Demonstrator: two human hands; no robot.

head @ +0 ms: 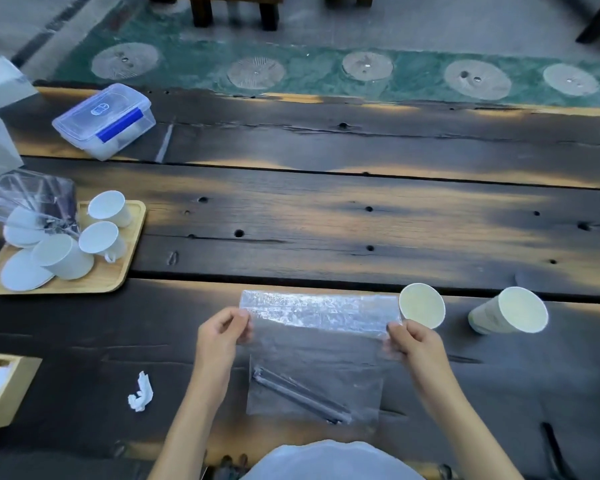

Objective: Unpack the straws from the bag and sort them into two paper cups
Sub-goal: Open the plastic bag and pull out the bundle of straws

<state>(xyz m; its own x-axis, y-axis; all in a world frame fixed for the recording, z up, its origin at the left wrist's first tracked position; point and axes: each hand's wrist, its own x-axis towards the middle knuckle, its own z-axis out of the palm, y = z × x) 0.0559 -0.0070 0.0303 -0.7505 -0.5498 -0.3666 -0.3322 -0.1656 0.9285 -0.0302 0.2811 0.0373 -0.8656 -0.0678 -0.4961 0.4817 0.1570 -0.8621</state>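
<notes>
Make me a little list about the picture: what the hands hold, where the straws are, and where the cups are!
left hand: pinching left top corner of clear plastic bag
right hand: pinching bag's right top corner
dark straws: inside bag, lying slanted near its bottom
two white paper cups: on dark wooden table, right of bag, no straws visible inside

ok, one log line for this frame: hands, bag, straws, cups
left hand: holds bag top | right hand: holds bag top | bag: on table | straws: inside bag | two paper cups: right, empty
</notes>
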